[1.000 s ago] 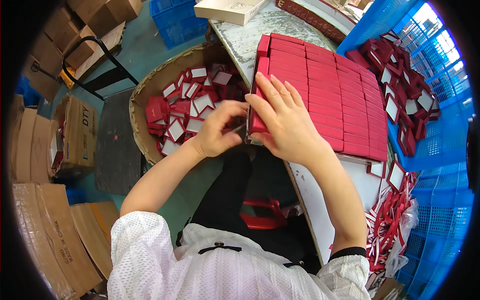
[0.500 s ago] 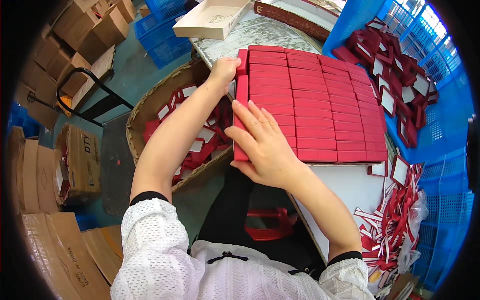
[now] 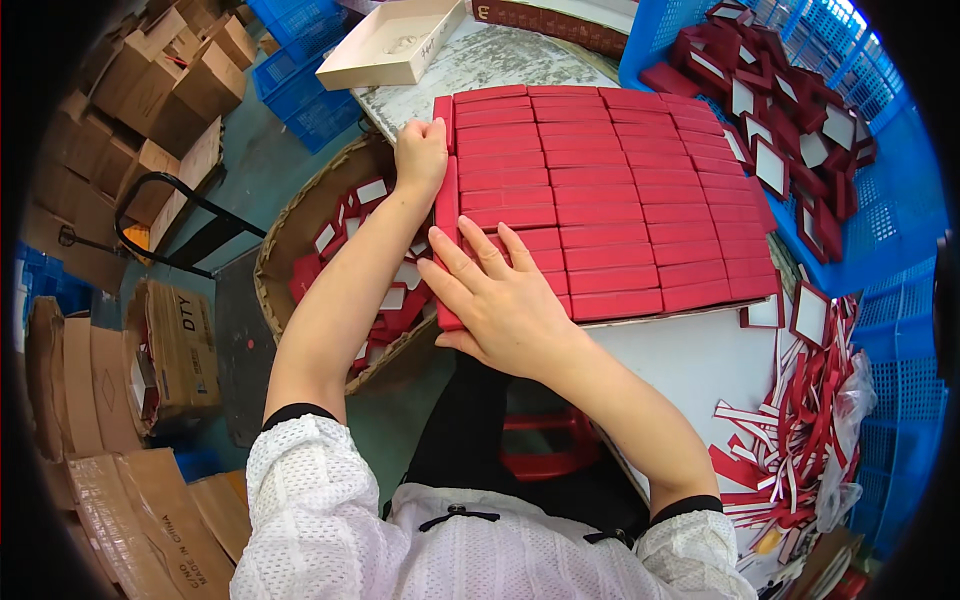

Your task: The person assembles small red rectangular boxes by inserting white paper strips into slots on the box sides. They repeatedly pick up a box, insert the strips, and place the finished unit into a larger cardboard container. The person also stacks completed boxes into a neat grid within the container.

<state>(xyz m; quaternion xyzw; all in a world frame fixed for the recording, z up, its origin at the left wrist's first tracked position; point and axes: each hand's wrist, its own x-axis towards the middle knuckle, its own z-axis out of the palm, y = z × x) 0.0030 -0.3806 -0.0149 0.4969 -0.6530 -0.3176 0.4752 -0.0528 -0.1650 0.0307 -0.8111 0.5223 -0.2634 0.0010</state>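
A tightly packed block of slim red boxes (image 3: pixel 600 187) lies in rows on the table in front of me. Along its left side, several boxes stand in an extra column. My left hand (image 3: pixel 421 160) is closed at the far end of that column, its fingers curled against a red box (image 3: pixel 444 118). Nearer to me, my right hand (image 3: pixel 503 308) lies over the block's near left corner with its fingers spread. Its fingertips touch the boxes at the left edge, and the palm hides some of them.
Left of the table stands a large carton (image 3: pixel 272 262) of loose red-and-white boxes. A blue crate (image 3: pixel 640 45) on the right holds more. Red and white strips (image 3: pixel 790 440) pile up at the near right. A shallow cream tray (image 3: pixel 375 68) sits at the far left table edge.
The view has shifted, and the block with both hands now appears further left. My left hand's fingers look more curled. The right hand stays on the near left corner, its fingers more spread.
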